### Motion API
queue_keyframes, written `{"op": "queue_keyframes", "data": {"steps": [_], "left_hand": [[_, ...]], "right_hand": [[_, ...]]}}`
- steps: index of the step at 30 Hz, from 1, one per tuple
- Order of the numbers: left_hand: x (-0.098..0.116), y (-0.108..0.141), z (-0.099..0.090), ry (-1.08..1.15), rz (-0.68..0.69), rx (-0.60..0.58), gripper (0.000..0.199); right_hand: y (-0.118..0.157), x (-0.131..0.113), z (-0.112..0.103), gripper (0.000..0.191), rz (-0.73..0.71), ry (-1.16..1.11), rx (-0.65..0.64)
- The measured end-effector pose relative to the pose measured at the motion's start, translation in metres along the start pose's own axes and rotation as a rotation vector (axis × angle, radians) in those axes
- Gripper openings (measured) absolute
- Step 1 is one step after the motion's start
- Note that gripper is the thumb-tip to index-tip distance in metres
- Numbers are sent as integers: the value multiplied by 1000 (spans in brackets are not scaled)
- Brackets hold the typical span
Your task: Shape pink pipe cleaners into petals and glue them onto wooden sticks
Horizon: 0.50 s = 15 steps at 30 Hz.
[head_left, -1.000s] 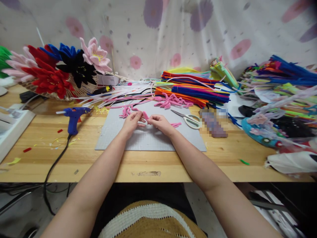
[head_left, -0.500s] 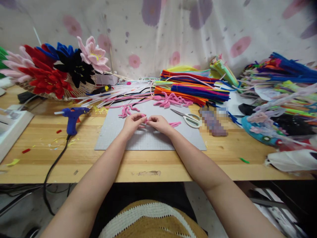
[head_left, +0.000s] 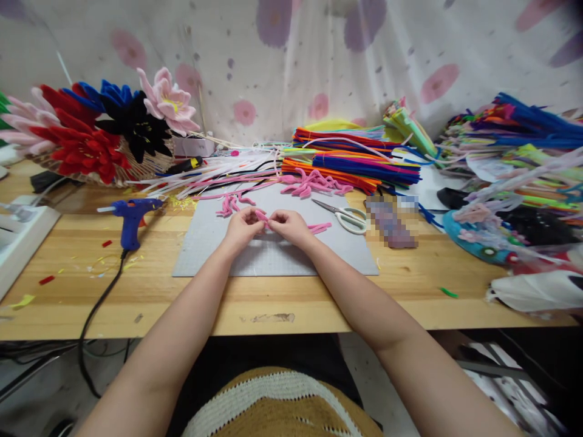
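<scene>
Above the grey cutting mat (head_left: 204, 255), my left hand (head_left: 245, 227) and my right hand (head_left: 290, 227) meet with fingertips pinched on one pink pipe cleaner (head_left: 261, 215). Its upper part pokes out between the fingers; the rest is hidden by them. Just behind my left hand lie short bent pink pipe cleaner pieces (head_left: 230, 205). A straight pink pipe cleaner length (head_left: 320, 228) lies to the right of my right hand. Farther back is a pile of twisted pink pipe cleaner pieces (head_left: 314, 182). White-handled scissors (head_left: 350, 220) rest on the mat's right side.
A blue glue gun (head_left: 131, 223) stands left, its cord running off the table's front edge. Fuzzy flowers (head_left: 86, 145) fill the back left. Bundled coloured pipe cleaners (head_left: 364, 167) lie behind the mat. A blurred-out object (head_left: 392, 223) and plastic bags (head_left: 532, 224) are to the right.
My fingertips have shifted slightly on the pink pipe cleaner, and it now points up more between them. The whole view has moved a little; the other things lie as before.
</scene>
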<state>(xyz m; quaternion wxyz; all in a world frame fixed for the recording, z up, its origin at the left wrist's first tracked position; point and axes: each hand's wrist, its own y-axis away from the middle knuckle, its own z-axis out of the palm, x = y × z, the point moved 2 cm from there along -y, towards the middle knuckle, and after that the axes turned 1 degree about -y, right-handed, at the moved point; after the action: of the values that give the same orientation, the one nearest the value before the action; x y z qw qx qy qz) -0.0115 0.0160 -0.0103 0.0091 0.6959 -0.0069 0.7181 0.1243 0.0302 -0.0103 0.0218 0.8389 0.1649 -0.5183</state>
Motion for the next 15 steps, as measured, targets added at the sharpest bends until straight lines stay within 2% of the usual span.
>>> {"op": "queue_keyframes", "data": {"steps": [3,9,11,15], "left_hand": [[-2,0,0,-89,46,16,24],[0,2,-1,-532,327,114,25],[-1,2,-1,-503,308,117,32],[-2,0,0,-212,164,61,38]], "right_hand": [[2,-2,2,18,0,50,71],[3,-1,3,16,-12,107,82],[3,0,3,16,-13,112,76],[1,1,3,19,-32,119,63]]}}
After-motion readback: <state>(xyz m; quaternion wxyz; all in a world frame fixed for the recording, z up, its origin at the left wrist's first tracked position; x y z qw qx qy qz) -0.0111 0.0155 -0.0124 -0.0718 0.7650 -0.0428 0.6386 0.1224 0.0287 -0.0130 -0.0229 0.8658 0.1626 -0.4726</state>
